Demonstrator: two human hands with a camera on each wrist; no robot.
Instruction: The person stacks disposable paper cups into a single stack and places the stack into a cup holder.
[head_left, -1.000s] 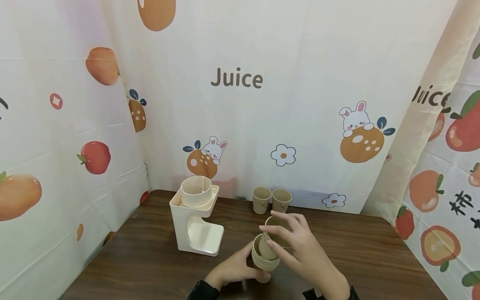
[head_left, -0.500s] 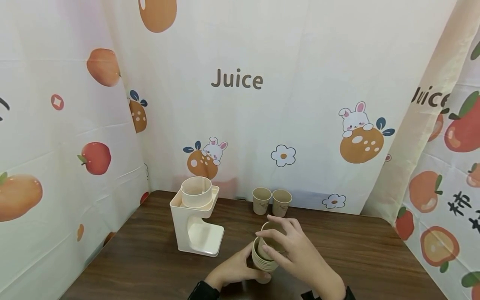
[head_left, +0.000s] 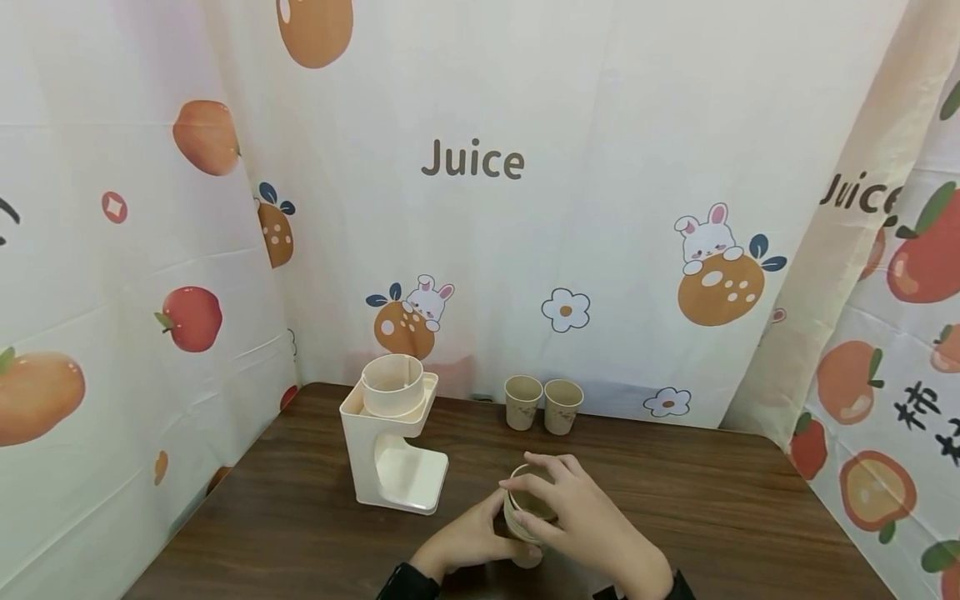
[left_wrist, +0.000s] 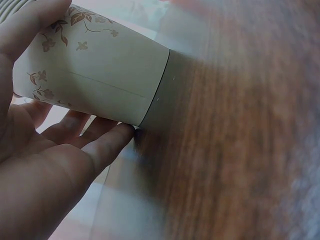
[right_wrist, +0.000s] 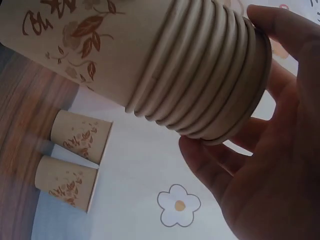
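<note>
A stack of nested beige paper cups (right_wrist: pixel 195 75) with brown floral print stands upright between my hands, its several rims showing in the right wrist view. Low on the stack, my left hand (head_left: pixel 472 535) grips the outer cup (left_wrist: pixel 100 65), with thumb and fingers on opposite sides. My right hand (head_left: pixel 588 521) holds the topmost cup by its rim, thumb on one side and fingertips on the other; that cup sits almost fully inside the stack. The base of the stack is at the table top in the left wrist view, but contact is hard to tell.
Two more paper cups, one left (head_left: pixel 522 404) and one right (head_left: pixel 562 408), stand side by side at the table's back edge. A cream-coloured stand with a round open holder (head_left: pixel 393 437) is to the left on the brown wooden table (head_left: pixel 712 508). Fruit-print curtains (head_left: pixel 480 233) enclose the back and sides.
My right hand has moved down and slightly left, lowering the tilted top cup into the stack. My left hand has stayed in place around the stack.
</note>
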